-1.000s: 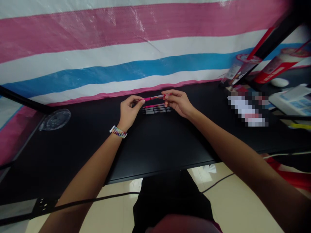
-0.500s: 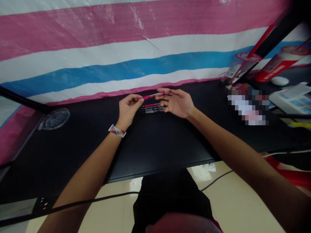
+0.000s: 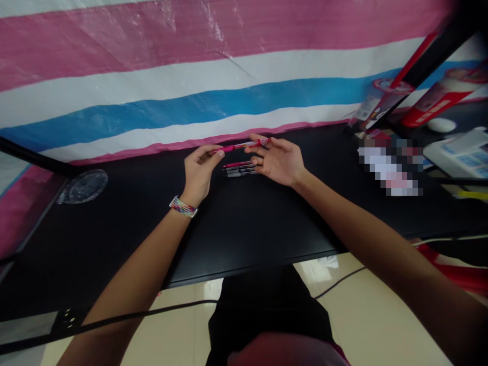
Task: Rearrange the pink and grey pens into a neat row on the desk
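A red pen (image 3: 241, 146) is stretched between my two hands above the black table. My left hand (image 3: 200, 170) pinches its left end between thumb and fingers. Its right end lies in my right hand (image 3: 282, 160), between the thumb and the fingers, with the other fingers spread below it. Just under the held pen, several pens (image 3: 239, 170) lie side by side on the table; the top one looks red and the others dark. The fingers of my right hand cover their right ends. A woven multicoloured band is on my left wrist.
A clear plastic lid (image 3: 87, 186) lies on the black table (image 3: 244, 229) at the left. At the right stand a cup with a red straw (image 3: 377, 101), a red-and-white cup (image 3: 438, 101) and a white mouse (image 3: 441, 125). A striped sheet (image 3: 190, 107) hangs behind.
Both hands keep hold of the red pen and have hardly moved. The pen appears slightly turned and sits a touch higher. The view has shifted a little.
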The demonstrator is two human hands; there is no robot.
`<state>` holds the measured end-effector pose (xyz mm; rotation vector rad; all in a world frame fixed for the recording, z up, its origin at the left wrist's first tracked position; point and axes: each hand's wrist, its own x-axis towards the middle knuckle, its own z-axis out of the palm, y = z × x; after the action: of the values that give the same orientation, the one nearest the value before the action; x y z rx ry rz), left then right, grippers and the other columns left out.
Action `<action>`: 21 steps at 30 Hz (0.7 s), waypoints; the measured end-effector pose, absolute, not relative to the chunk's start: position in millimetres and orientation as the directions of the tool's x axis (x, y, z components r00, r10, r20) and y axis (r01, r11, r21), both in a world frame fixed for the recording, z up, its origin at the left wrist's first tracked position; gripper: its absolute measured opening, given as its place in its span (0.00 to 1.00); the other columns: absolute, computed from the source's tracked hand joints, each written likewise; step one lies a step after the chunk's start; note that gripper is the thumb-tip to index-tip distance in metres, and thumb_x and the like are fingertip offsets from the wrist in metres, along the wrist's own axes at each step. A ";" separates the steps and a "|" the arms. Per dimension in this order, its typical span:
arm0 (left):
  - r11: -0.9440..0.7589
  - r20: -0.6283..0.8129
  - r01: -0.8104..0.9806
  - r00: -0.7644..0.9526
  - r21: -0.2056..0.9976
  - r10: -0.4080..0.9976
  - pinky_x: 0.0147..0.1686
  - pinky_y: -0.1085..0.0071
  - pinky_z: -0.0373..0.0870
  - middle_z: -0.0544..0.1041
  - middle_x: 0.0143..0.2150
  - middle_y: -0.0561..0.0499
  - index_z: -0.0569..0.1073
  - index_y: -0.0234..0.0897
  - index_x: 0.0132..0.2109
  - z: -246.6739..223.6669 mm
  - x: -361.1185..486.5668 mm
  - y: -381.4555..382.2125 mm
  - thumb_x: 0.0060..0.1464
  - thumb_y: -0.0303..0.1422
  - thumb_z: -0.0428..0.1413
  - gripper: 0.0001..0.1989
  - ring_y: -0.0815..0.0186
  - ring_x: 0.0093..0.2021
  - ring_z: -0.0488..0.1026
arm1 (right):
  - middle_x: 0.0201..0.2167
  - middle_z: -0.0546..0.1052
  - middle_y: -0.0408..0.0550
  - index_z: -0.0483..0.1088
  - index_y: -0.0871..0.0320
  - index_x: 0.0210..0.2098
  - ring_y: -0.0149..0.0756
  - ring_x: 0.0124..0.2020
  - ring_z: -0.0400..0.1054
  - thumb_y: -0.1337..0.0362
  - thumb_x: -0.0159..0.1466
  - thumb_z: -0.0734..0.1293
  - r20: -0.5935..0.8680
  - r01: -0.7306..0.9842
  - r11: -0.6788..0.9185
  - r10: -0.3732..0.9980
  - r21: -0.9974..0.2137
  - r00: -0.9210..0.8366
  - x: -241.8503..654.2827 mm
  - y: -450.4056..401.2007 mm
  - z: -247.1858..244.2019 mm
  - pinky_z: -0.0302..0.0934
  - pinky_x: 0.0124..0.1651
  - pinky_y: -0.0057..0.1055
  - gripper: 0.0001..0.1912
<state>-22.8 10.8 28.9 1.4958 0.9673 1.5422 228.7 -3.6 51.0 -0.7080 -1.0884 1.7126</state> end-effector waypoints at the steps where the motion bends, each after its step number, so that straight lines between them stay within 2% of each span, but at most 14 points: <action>1: -0.422 0.422 -0.021 -0.017 0.906 0.906 0.55 0.59 0.81 0.87 0.46 0.48 0.85 0.43 0.44 28.8 -22.7 10.5 0.58 0.44 0.74 0.13 0.60 0.49 0.84 | 0.54 0.84 0.53 0.78 0.51 0.57 0.41 0.39 0.77 0.44 0.66 0.69 0.025 -0.412 -0.151 0.919 -0.899 -0.393 229.2 -3.1 50.5 0.69 0.33 0.33 0.26; 11: -0.410 0.410 -0.046 -0.015 0.911 0.912 0.55 0.60 0.82 0.87 0.46 0.49 0.86 0.43 0.45 28.4 -22.1 8.8 0.58 0.40 0.74 0.11 0.61 0.48 0.84 | 0.53 0.84 0.54 0.77 0.51 0.60 0.37 0.33 0.72 0.42 0.66 0.70 0.075 -0.346 -0.057 0.931 -0.936 -0.357 229.6 -1.5 46.7 0.59 0.27 0.31 0.30; 16: -0.401 0.401 -0.021 -0.019 0.916 0.916 0.55 0.60 0.82 0.87 0.46 0.49 0.86 0.44 0.45 28.1 -22.1 9.3 0.60 0.38 0.72 0.08 0.61 0.48 0.84 | 0.53 0.83 0.54 0.77 0.50 0.62 0.38 0.33 0.71 0.38 0.67 0.68 0.079 -0.325 -0.042 0.934 -0.945 -0.349 228.8 -3.2 50.6 0.61 0.28 0.33 0.33; 21: -0.407 0.407 -0.028 -0.015 0.913 0.913 0.55 0.61 0.82 0.87 0.47 0.48 0.86 0.43 0.45 27.3 -22.0 10.1 0.59 0.39 0.73 0.10 0.61 0.48 0.84 | 0.52 0.84 0.54 0.77 0.50 0.61 0.39 0.35 0.72 0.39 0.67 0.69 0.067 -0.303 -0.034 0.947 -0.952 -0.316 228.4 -4.5 50.8 0.62 0.28 0.33 0.30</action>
<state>-22.0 10.1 27.3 1.4818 0.9645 1.5317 228.4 -4.5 50.8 -0.7888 -1.2063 1.5610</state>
